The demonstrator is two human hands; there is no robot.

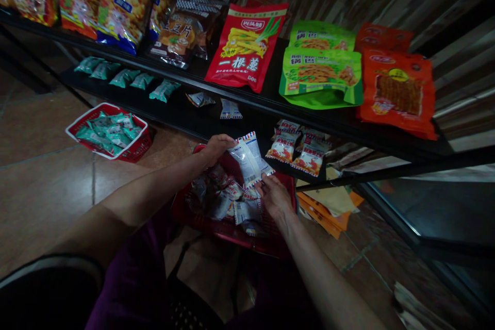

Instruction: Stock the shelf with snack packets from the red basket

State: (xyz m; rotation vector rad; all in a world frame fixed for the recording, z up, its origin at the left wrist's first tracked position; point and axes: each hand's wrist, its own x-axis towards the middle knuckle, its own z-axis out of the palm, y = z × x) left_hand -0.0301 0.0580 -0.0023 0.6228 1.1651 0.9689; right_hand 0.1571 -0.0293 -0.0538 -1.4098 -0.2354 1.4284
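Note:
My left hand (217, 147) and my right hand (274, 195) both grip a small stack of white snack packets (248, 159) with red and blue edging, held above a red basket (232, 232). The basket rests on my lap and holds several more of the same small packets (232, 201). The left hand pinches the stack's upper left side; the right hand's fingers close on its lower right corner. Just beyond, on the lower black shelf (185, 113), lie two similar packets (231, 110) and a group of red and white snack packs (296, 148).
A second red basket (110, 131) of teal packets sits on the tiled floor at left, with more teal packets (127, 78) on the lower shelf. The upper shelf carries large snack bags: red (247, 46), green (320, 69), orange (398, 90). Orange envelopes (328, 211) lie at right.

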